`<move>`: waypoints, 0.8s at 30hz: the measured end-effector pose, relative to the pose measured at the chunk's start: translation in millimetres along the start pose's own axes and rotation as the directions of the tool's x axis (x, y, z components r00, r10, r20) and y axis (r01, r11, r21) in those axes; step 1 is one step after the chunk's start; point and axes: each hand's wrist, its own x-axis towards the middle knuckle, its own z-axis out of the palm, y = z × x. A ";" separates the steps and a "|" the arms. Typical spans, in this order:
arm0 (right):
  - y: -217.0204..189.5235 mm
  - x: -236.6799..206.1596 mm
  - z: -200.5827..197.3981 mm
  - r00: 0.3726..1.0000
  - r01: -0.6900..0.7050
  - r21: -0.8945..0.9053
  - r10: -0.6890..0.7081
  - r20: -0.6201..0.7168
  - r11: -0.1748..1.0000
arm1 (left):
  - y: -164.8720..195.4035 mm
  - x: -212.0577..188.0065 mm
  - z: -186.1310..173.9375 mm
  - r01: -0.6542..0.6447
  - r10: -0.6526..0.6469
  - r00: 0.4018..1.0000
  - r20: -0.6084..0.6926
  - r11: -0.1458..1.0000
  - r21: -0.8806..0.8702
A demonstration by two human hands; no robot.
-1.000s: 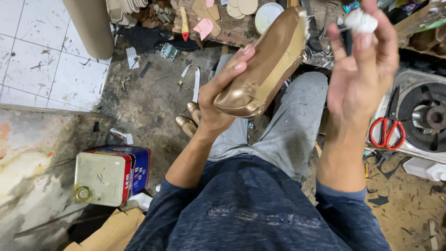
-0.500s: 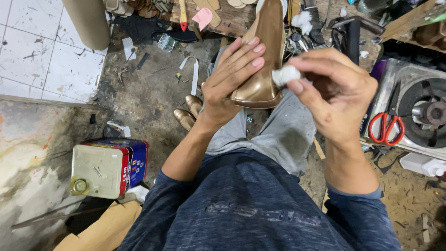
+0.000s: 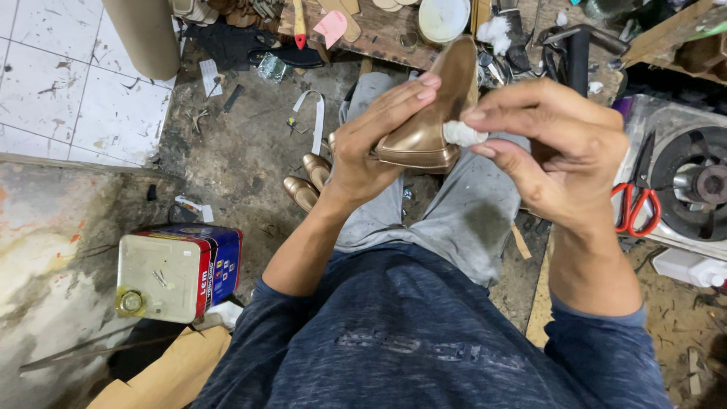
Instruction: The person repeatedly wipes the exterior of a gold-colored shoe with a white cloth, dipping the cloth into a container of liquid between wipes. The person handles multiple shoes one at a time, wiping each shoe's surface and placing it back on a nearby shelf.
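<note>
The left hand [image 3: 363, 155] is wrapped around a gold shoe [image 3: 432, 113], fingers laid along its side and thumb under the toe, holding it up over the person's lap; the right hand [image 3: 560, 159] pinches a small white wad [image 3: 463, 134] between thumb and fingertips and presses it against the toe of the shoe.

The shoe looks light and fairly stiff, a smooth metallic skin that I'd judge slippery and easy to scuff or smear; the hold around the body, away from the part being rubbed, seems the safe place to take it. The wad looks soft and crushable, so a fingertip pinch is all it needs.

Below the shoe and to its left, two more gold shoes [image 3: 307, 182] lie on the floor [image 3: 235, 151], which is dark, gritty and littered with scraps; further left of the shoe sits a square tin [image 3: 178, 273] with a round cap, and beyond it white tiles [image 3: 68, 98]. To the right of the shoe, red scissors [image 3: 632, 208] rest beside a round motor [image 3: 693, 185]; above the shoe runs a cluttered wooden bench [image 3: 379, 34] with cut soles, a white lid [image 3: 444, 19] and tufts of white fluff. It is a cramped, well-worn workshop corner.
</note>
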 end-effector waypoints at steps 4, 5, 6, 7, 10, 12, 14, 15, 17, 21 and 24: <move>-0.6 6.7 -2.9 0.998 0.050 -0.089 -0.047 0.033 0.995 | 1.8 -3.7 -1.3 0.099 -0.095 0.994 0.047 0.991 -0.087; -1.0 8.4 -4.3 0.996 0.068 -0.086 -0.063 0.062 0.994 | 1.9 -5.0 -1.1 0.112 -0.106 0.992 0.064 0.989 -0.101; 0.3 12.4 -6.3 0.992 0.092 -0.082 -0.084 0.091 0.992 | 1.5 -5.9 -1.5 0.121 -0.112 0.990 0.080 0.986 -0.111; 1.8 16.0 -8.7 0.986 0.106 -0.075 -0.095 0.137 0.992 | 1.1 -6.9 -1.8 0.134 -0.122 0.988 0.096 0.984 -0.119; 4.9 22.6 -15.7 0.967 0.132 -0.063 -0.115 0.227 0.989 | -0.2 -9.1 -0.5 0.184 -0.169 0.978 0.119 0.974 -0.130; 5.6 23.2 -17.5 0.966 0.146 -0.074 -0.126 0.226 0.986 | -0.6 -9.8 -0.1 0.187 -0.169 0.976 0.138 0.973 -0.132; 4.7 21.4 -17.7 0.977 0.127 -0.077 -0.112 0.180 0.989 | -0.2 -10.0 -0.3 0.217 -0.193 0.970 0.149 0.961 -0.171; 3.7 20.0 -17.6 0.982 0.117 -0.074 -0.104 0.157 0.990 | 0.6 -10.1 -0.7 0.242 -0.213 0.965 0.152 0.948 -0.208; 2.8 20.0 -15.9 0.975 0.156 -0.089 -0.139 0.175 0.984 | 1.5 -8.9 -1.3 0.253 -0.221 0.963 0.154 0.938 -0.236; 0.3 21.9 -14.7 0.980 0.132 -0.153 -0.106 0.169 0.979 | 3.2 -6.6 -3.0 0.250 -0.217 0.962 0.164 0.943 -0.221; 0.2 23.7 -11.9 0.956 0.208 -0.052 -0.191 0.223 0.977 | 1.9 -6.4 -4.0 0.267 -0.231 0.958 0.171 0.936 -0.230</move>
